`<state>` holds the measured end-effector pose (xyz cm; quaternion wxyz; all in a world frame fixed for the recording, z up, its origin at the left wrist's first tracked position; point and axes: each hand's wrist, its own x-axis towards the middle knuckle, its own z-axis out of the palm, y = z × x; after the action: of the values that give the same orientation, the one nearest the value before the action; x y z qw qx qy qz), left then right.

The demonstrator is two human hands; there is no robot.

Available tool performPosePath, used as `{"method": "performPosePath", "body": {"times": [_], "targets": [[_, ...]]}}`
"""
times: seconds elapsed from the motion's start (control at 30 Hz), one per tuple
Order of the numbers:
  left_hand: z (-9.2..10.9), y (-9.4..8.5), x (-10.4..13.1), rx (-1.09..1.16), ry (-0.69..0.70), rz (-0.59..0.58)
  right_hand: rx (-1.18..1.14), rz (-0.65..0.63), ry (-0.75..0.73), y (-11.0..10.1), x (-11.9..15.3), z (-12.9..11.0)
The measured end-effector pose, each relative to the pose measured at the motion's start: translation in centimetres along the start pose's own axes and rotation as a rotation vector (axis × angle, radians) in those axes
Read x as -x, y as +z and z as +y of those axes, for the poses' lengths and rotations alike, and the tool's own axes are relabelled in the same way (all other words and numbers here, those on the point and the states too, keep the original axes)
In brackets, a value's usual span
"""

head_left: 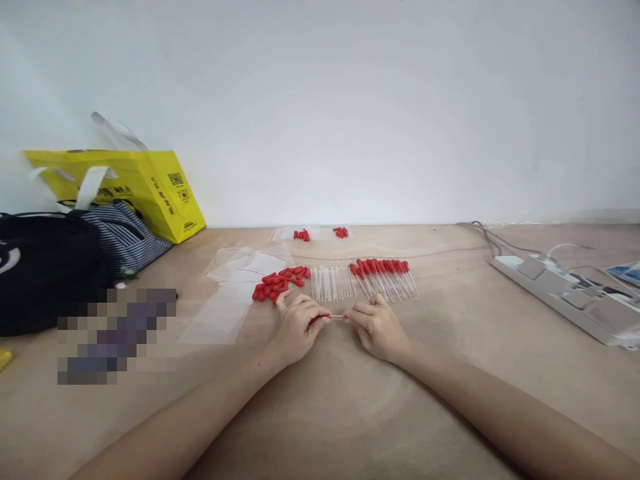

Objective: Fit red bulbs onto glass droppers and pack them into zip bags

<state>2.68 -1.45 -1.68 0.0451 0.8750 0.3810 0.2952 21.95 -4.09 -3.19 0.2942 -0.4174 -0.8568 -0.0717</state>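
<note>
Between my hands is a glass dropper tube (337, 317), running crosswise. My left hand (299, 325) is closed around a red rubber bulb (320, 319) at its left end; most of the bulb is covered by fingers. At the other end, my right hand (377, 328) pinches the clear glass. Beyond my left hand lies a pile of loose red rubber bulbs (281, 283). A row of bare glass tubes (331, 283) sits in the middle, and droppers with red bulbs fitted (385, 277) lie side by side to its right.
Clear plastic bags (215, 313) lie at left. Farther back rests another bag (320, 232) with red bulbs on it. A yellow bag (170, 193), a striped bag (127, 233) and a black bag (45, 267) occupy the left side. At right is a white power strip (565, 293) with cables.
</note>
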Motion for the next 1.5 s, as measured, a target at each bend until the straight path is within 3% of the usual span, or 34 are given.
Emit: {"method": "performPosePath", "body": {"times": [0.37,0.63,0.87,1.27,1.5], "targets": [[0.8,-0.1,0.4,-0.021,0.155,0.003,-0.142,-0.027,-0.035,-0.3,-0.1,-0.2],[0.8,0.2,0.1,-0.042,0.136,0.030,-0.186,-0.047,0.004,0.0,-0.5,-0.4],[-0.3,-0.7,-0.1,-0.004,0.132,-0.004,-0.317,-0.087,0.033,-0.5,-0.2,0.7],[0.0,-0.5,0.0,0.069,0.099,-0.047,-0.222,0.012,-0.013,0.1,0.1,0.6],[-0.1,-0.4,-0.3,0.045,0.064,-0.073,-0.167,-0.043,-0.018,-0.3,-0.1,0.8]]}}
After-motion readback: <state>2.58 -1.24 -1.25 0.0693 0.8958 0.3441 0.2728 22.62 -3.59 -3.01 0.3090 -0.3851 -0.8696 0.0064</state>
